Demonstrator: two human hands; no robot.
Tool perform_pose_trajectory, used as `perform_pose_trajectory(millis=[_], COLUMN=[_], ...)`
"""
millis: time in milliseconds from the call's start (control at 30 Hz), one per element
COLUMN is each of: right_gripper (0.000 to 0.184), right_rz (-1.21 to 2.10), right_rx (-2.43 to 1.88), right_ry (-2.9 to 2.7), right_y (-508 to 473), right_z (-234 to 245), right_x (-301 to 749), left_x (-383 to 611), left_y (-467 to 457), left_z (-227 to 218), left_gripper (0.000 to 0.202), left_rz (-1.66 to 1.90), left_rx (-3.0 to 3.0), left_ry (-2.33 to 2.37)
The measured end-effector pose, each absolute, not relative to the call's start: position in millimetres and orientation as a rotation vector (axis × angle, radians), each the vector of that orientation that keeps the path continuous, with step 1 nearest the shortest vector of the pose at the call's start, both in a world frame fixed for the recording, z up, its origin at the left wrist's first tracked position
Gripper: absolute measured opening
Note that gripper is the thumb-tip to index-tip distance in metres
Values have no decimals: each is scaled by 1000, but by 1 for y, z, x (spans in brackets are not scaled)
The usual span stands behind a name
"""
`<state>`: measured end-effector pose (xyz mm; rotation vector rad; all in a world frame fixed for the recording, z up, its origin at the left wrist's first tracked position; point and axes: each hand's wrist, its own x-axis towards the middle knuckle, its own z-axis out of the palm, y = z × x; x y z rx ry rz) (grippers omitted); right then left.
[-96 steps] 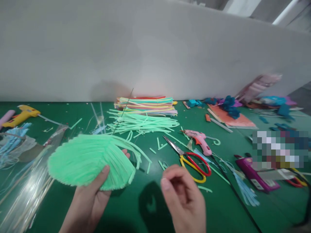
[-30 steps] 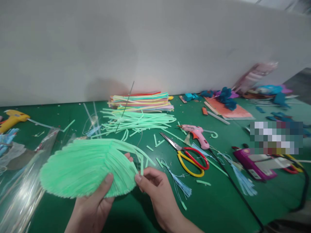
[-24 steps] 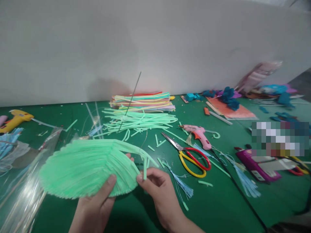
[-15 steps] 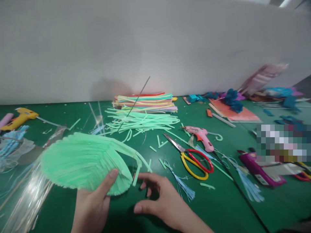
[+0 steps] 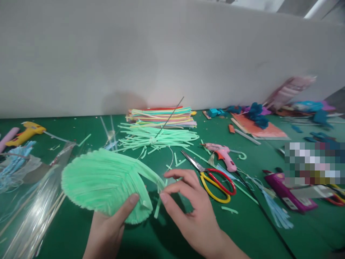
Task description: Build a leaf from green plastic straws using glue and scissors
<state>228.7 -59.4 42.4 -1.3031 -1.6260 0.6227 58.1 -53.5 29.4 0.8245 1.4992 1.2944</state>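
Observation:
My left hand [image 5: 114, 223] grips a mint-green leaf shape [image 5: 105, 183] by its lower edge, thumb on top. Fuzzy pipe cleaners laid in slanting rows make up the leaf, with loose strips running off its right end. At those strips, my right hand [image 5: 191, 208] has thumb and forefinger closed on a green pipe cleaner [image 5: 159, 185], the middle finger held out above. A thin dark wire [image 5: 171, 117] slants up beyond the leaf; where its lower end joins is unclear. Red-and-yellow-handled scissors [image 5: 211, 180] lie just right of my right hand.
Green pipe cleaners [image 5: 159, 136] lie heaped before a multicoloured bundle [image 5: 161, 117] at the wall. To the right are a pink glue gun [image 5: 222, 154], a blue tassel [image 5: 275, 208] and a purple tool [image 5: 292, 194]. A yellow glue gun [image 5: 28, 133] and clear-wrapped sticks [image 5: 37, 216] lie left.
The leaf and my left hand have shifted right and slightly down, and the dark wire has moved right too. My right hand has risen and closed from an open curl onto the strip.

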Motion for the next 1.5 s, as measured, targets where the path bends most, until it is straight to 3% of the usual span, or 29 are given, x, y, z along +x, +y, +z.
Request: perform_pose_trajectory(millis=[67, 267, 467, 600, 667, 767, 867, 1000, 1133, 1267, 1400, 1500], right_gripper=[9, 9, 10, 28, 36, 26, 40, 51, 47, 56, 50, 44], right_rz=[546, 497, 627, 713, 610, 325, 173, 410, 380, 456, 567, 830], right_rx=[-1364, -1433, -1378, -1400, -1578, -1934, -2153, -2145, -2202, -2193, -2073, -1819], right_ry=[-1634, -1567, -1549, -1513, -1628, -1911, -2065, -2048, -1960, -1932, -1707, -1480], right_y=[-56, -54, -50, -45, -43, -42, -44, -48, -46, -40, -42, -57], right_z=[42, 32, 35, 46, 46, 32, 12, -3, -3, 0, 13, 27], right_x=[221, 206, 209, 242, 273, 327, 365, 372, 364, 370, 365, 341], left_x=[57, 56, 57, 58, 56, 50, 45, 43, 42, 40, 40, 40], left_y=[-52, -49, -47, -44, -42, -39, -37, -35, -33, -32, -31, -31], left_z=[30, 29, 29, 33, 33, 29, 24, 22, 23, 24, 25, 26], left_gripper=[11, 50, 38, 35, 42, 58, 66, 75, 77, 71, 66, 60], left_rz=[1310, 1304, 1280, 1273, 1250, 1193, 1191, 1221, 1230, 1225, 1199, 1190], left_rx=[783, 704, 690, 620, 539, 405, 344, 300, 317, 359, 393, 431], left_ry=[1518, 1485, 1488, 1385, 1299, 1194, 1156, 1142, 1143, 1110, 1150, 1227])
